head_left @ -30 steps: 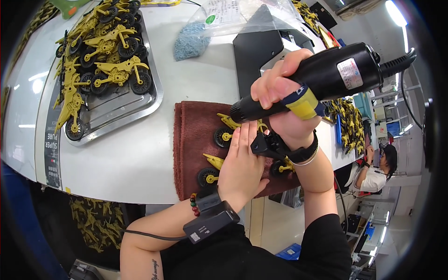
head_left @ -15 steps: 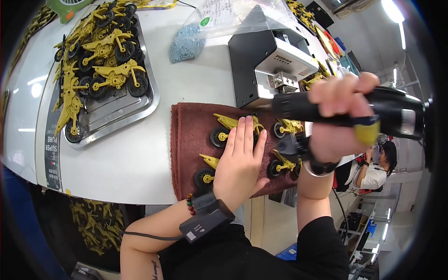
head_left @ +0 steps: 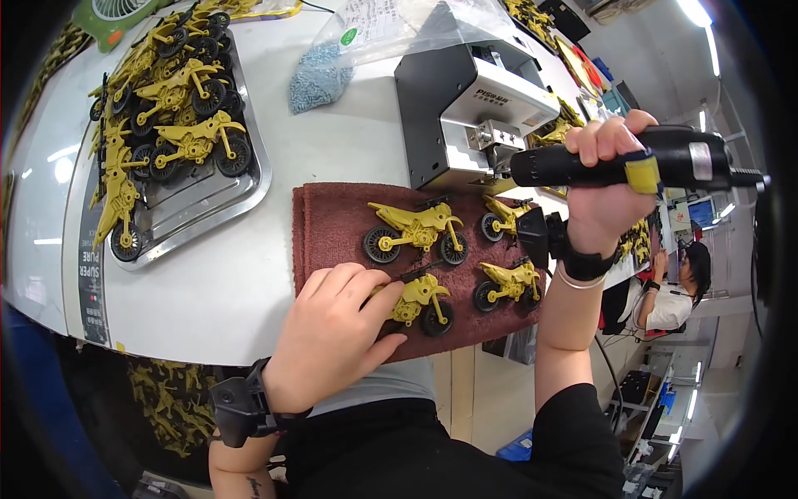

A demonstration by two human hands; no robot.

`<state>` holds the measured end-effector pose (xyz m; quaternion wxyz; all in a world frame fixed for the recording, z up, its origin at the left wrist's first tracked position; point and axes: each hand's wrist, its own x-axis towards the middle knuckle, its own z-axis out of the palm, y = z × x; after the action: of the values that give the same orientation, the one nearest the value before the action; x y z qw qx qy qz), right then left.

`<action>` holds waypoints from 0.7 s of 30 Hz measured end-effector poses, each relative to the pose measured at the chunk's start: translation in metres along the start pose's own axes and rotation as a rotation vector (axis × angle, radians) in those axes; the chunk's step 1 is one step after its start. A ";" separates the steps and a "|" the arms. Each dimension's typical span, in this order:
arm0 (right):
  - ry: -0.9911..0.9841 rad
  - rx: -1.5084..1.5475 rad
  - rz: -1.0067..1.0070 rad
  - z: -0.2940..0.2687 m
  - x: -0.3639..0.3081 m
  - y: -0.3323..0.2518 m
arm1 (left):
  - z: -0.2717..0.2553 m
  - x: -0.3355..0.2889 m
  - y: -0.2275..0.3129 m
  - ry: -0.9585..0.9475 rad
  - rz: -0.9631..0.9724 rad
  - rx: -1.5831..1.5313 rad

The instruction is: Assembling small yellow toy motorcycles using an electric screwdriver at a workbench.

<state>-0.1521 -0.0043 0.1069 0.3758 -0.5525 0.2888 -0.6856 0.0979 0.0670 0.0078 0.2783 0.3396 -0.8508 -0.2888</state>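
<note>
Near-left toy motorbike (head_left: 418, 301) on the brown towel (head_left: 332, 224), pinned at its rear by the left hand (head_left: 332, 333), fingers spread flat, clamping nothing. Electric screwdriver (head_left: 632, 162) now lifted off, up to the feeder box (head_left: 465, 108), right hand (head_left: 611, 187) wrapped tight. Towel at worktop (head_left: 208, 274) edge; little room.

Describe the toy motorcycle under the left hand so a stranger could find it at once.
Start at the dark red towel on the white table's near edge, where four yellow toy motorcycles lie. The one meant is in the near row, on the left. Unlike its neighbours, it is half covered by the left hand.
</note>
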 end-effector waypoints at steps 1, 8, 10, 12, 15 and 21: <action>-0.014 -0.023 -0.043 0.001 -0.002 -0.005 | 0.002 0.000 0.001 0.001 -0.002 0.001; -0.044 -0.024 -0.110 0.002 0.000 0.002 | 0.014 0.005 0.003 0.095 0.024 0.022; -0.030 -0.037 -0.074 0.002 0.001 0.002 | 0.015 0.005 0.003 0.099 0.016 0.015; -0.034 -0.041 -0.040 0.004 -0.002 -0.003 | 0.017 0.005 0.003 0.106 0.012 0.023; -0.128 0.045 0.041 0.010 -0.018 -0.013 | 0.023 0.003 0.002 0.143 0.014 0.071; -0.285 0.115 0.103 0.038 -0.078 -0.030 | 0.027 0.003 0.001 0.157 -0.016 0.063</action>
<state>-0.1127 0.0777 0.0976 0.4788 -0.6060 0.2210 -0.5956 0.0776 0.0735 -0.0096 0.3309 0.3768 -0.8322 -0.2366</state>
